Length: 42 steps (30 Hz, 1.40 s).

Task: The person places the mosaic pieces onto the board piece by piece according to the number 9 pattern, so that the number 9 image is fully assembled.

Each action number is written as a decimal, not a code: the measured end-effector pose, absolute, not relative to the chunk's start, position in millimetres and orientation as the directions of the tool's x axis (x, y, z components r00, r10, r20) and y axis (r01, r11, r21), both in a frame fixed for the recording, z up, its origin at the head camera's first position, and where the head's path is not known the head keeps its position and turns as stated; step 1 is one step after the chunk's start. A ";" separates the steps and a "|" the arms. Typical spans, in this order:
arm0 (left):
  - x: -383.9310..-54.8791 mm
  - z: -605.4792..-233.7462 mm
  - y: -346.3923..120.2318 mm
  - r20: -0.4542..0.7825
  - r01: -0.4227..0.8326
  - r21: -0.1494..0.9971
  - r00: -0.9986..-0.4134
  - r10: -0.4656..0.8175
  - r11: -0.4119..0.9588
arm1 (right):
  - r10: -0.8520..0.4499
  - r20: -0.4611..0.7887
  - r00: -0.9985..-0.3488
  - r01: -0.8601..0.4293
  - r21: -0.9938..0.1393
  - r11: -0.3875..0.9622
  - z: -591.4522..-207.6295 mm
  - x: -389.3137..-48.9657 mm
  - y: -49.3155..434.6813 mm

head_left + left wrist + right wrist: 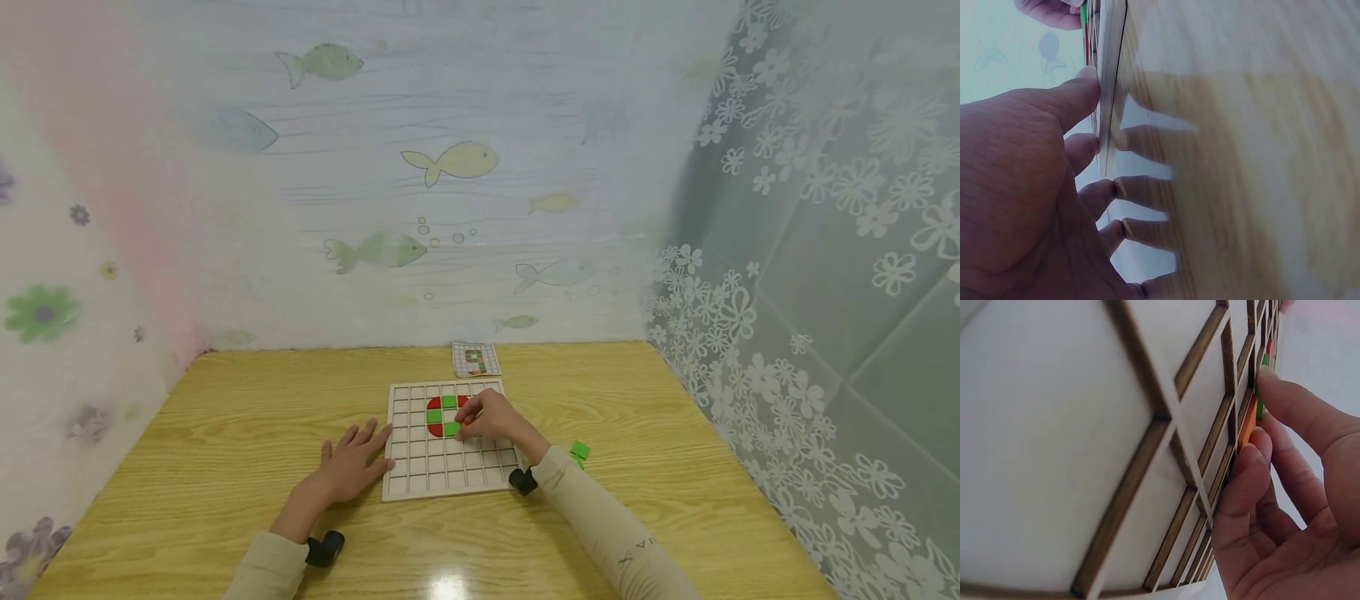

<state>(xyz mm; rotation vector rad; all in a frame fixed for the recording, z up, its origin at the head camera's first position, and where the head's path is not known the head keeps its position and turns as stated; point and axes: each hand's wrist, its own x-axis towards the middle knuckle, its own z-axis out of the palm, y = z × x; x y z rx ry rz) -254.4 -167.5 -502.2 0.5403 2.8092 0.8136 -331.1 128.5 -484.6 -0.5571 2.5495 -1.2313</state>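
Note:
A white square board with a grid of raised strips lies on the table. Several red and green tiles form a ring in its upper middle. My right hand bends over the ring's right side, thumb and fingers closed on a small tile. In the right wrist view, an orange tile and a green tile sit between thumb and fingertips; I cannot tell which is held. My left hand lies with fingers spread, thumb and a fingertip against the board's left edge.
Behind the board lies a small printed card with a coloured grid pattern. Loose green tiles lie on the wooden table right of the board, beside the right forearm. A fish-patterned wall covering rises at the table's far edge.

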 end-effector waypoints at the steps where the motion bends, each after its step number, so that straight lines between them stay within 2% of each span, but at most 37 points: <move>1: -253.4 -500.1 -166.9 -0.059 0.296 0.544 -0.920 0.388 0.785 | -0.443 -0.062 -0.894 -0.227 -0.790 0.569 -484.7 -331.1 128.4; 16: -257.3 -508.1 -166.9 -0.052 0.303 0.520 -0.922 0.384 0.798 | -0.438 -0.078 -0.896 -0.202 -0.806 0.557 -485.2 -331.3 130.7; 23: -259.0 -509.8 -166.7 -0.036 0.315 0.500 -0.923 0.383 0.807 | -0.486 -0.096 -0.869 -0.219 -0.805 0.551 -480.2 -333.5 134.8; 29: -254.6 -497.9 -164.0 -0.073 0.297 0.496 -0.922 0.380 0.816 | -0.490 -0.130 -0.862 -0.154 -0.853 0.499 -474.5 -332.1 142.5; 34: -251.5 -490.0 -162.3 -0.094 0.289 0.486 -0.921 0.378 0.825 | -0.482 -0.104 -0.870 -0.140 -0.885 0.444 -469.2 -327.5 150.0; 42: -250.7 -490.2 -162.3 -0.096 0.289 0.474 -0.922 0.375 0.832 | -0.465 -0.079 -0.882 -0.175 -0.861 0.478 -466.0 -318.9 166.0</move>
